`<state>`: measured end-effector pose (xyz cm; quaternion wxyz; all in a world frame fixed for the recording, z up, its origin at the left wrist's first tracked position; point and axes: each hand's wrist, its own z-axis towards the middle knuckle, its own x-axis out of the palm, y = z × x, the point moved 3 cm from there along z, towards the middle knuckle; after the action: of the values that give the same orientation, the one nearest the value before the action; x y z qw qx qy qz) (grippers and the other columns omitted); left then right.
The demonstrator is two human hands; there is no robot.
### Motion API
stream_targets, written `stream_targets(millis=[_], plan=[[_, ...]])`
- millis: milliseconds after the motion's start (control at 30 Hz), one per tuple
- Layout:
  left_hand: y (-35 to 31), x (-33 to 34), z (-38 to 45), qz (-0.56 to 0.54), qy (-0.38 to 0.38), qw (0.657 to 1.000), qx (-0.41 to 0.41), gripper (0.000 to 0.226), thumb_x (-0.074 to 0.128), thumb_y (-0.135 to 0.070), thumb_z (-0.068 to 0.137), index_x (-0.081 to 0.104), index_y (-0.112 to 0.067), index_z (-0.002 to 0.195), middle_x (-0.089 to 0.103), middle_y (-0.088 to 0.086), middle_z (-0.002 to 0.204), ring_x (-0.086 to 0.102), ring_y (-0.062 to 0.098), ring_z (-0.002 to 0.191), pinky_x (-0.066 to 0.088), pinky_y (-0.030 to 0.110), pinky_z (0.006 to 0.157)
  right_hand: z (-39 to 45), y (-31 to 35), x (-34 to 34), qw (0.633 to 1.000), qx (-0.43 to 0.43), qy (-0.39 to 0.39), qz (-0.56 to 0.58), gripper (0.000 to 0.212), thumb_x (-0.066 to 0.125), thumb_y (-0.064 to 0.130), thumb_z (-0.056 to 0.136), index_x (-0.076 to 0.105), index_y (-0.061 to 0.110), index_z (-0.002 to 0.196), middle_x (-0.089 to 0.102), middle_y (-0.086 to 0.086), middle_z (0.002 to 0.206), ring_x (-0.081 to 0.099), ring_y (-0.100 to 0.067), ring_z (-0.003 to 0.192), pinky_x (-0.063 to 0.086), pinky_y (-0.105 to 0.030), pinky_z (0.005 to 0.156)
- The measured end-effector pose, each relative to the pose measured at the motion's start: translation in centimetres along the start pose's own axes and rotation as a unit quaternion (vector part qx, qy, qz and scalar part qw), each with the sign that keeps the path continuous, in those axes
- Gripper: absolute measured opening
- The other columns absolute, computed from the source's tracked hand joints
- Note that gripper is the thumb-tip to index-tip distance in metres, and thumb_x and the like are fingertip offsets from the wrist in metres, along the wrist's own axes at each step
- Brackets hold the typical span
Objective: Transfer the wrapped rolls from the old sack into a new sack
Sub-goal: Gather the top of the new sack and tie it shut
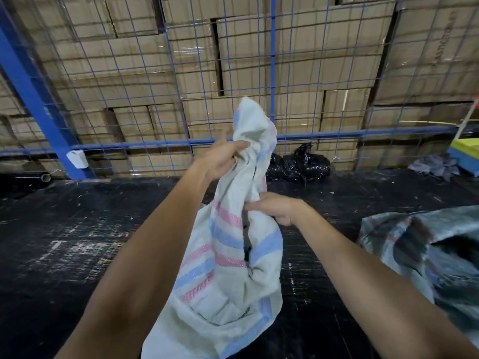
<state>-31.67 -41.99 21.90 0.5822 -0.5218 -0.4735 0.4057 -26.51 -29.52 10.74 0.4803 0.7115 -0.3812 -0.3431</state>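
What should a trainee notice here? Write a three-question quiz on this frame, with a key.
1. True or false: both hands grip the white striped sack.
2. Which hand holds the sack higher up? A) the left hand B) the right hand
3. Fill in: behind the blue wire mesh fence stand stacked cardboard ____.

Key: 1. True; the fingers of each hand are curled into the fabric. 2. A; the left hand pinches the bunched fabric near the sack's top, and the right grips it lower down. 3. boxes.
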Motion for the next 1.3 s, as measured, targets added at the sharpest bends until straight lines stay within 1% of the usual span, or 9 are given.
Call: stream_targets(millis=[167, 367, 533, 733, 900, 1033, 1133, 1200, 1300], plan=[[0.5, -0.4, -0.1, -0.095, 0.093, 0.991, -0.005, 0.05, 0.039, 0.011, 0.07, 0.058, 0.006, 0.116, 0.058, 0.02, 0.122, 0.056, 0.034, 0.113, 0.041, 0.044, 0.111, 2.0, 3.4, 0.4, 0.992, -0.046, -0.062, 0.098, 0.079, 0.083, 0.061, 0.062, 0.062, 0.021, 0.127, 0.072, 0.002, 0.119, 0.066, -0.018, 0.114, 0.051, -0.039, 0.1], [0.0, -3.6, 0.0, 0.216, -0.098, 0.969, 0.071, 0.029, 0.05, -0.003, 0.094, 0.062, -0.01, 0.119, 0.062, 0.004, 0.1, 0.059, 0.019, 0.09, 0.05, 0.034, 0.082, 3.6, 1.8, -1.2, 0.947, -0.051, -0.213, 0.234, 0.039, 0.074, 0.011, 0.082, 0.064, 0.003, 0.119, 0.074, -0.018, 0.104, 0.073, -0.032, 0.09, 0.06, -0.044, 0.078], [6.6, -6.0, -2.3, 0.238, 0.118, 0.95, -0.163, 0.031, 0.075, -0.014, 0.086, 0.068, -0.009, 0.116, 0.073, 0.005, 0.111, 0.069, 0.02, 0.101, 0.055, 0.032, 0.091, 3.7, 2.7, -2.3, 0.941, -0.048, -0.19, 0.276, 0.039, 0.076, 0.014, 0.081, 0.065, 0.007, 0.118, 0.074, -0.016, 0.103, 0.073, -0.031, 0.091, 0.059, -0.049, 0.082], [6.7, -7.8, -0.6, 0.317, -0.088, 0.943, -0.045, 0.025, 0.071, -0.028, 0.088, 0.068, -0.011, 0.107, 0.072, 0.004, 0.109, 0.067, 0.024, 0.1, 0.054, 0.045, 0.093, 4.9, 1.6, -1.8, 0.956, -0.03, -0.156, 0.247, 0.041, 0.063, 0.041, 0.094, 0.058, 0.02, 0.129, 0.072, -0.004, 0.116, 0.068, -0.024, 0.107, 0.053, -0.048, 0.094], [5.8, -11.5, -0.5, 0.294, -0.147, 0.942, -0.072, 0.019, 0.06, -0.029, 0.097, 0.067, -0.013, 0.102, 0.068, 0.012, 0.116, 0.064, 0.031, 0.105, 0.052, 0.049, 0.096, 4.0, 0.3, -3.7, 0.975, -0.005, -0.184, 0.126, 0.038, 0.068, 0.034, 0.092, 0.057, 0.017, 0.125, 0.069, -0.009, 0.119, 0.065, -0.02, 0.099, 0.055, -0.034, 0.074], [2.6, -14.7, -2.9, 0.502, -0.375, 0.779, -0.024, 0.023, 0.063, -0.025, 0.09, 0.064, -0.008, 0.107, 0.065, 0.016, 0.108, 0.064, 0.038, 0.099, 0.054, 0.047, 0.083, 3.6, -1.0, -6.7, 0.92, 0.039, -0.377, 0.096, 0.039, 0.083, 0.022, 0.077, 0.057, 0.009, 0.103, 0.066, -0.013, 0.112, 0.067, -0.028, 0.094, 0.06, -0.046, 0.074], [2.0, -17.4, -4.6, 0.524, -0.428, 0.732, -0.077, 0.031, 0.062, -0.021, 0.091, 0.06, -0.007, 0.118, 0.062, 0.021, 0.117, 0.061, 0.041, 0.107, 0.052, 0.051, 0.089, 2.5, -2.2, -8.7, 0.863, 0.142, -0.484, -0.016, 0.03, 0.08, 0.019, 0.075, 0.058, 0.005, 0.089, 0.066, -0.016, 0.099, 0.069, -0.031, 0.091, 0.061, -0.047, 0.077], [2.4, -19.5, -5.1, 0.482, -0.422, 0.755, -0.138, 0.04, 0.06, -0.023, 0.091, 0.055, -0.004, 0.126, 0.059, 0.022, 0.122, 0.059, 0.042, 0.109, 0.053, 0.05, 0.089, 2.7, -2.4, -10.1, 0.872, 0.142, -0.467, 0.021, 0.039, 0.074, 0.021, 0.076, 0.062, 0.002, 0.107, 0.068, -0.014, 0.105, 0.069, -0.029, 0.091, 0.06, -0.042, 0.081], [2.7, -19.4, -4.7, 0.211, -0.365, 0.886, -0.192, 0.036, 0.049, -0.021, 0.099, 0.051, -0.005, 0.131, 0.061, 0.017, 0.118, 0.062, 0.035, 0.099, 0.056, 0.044, 0.073, 2.5, 0.9, -10.8, 0.878, 0.026, -0.372, 0.301, 0.031, 0.062, 0.018, 0.088, 0.058, 0.004, 0.115, 0.063, -0.012, 0.101, 0.065, -0.024, 0.084, 0.058, -0.036, 0.073]])
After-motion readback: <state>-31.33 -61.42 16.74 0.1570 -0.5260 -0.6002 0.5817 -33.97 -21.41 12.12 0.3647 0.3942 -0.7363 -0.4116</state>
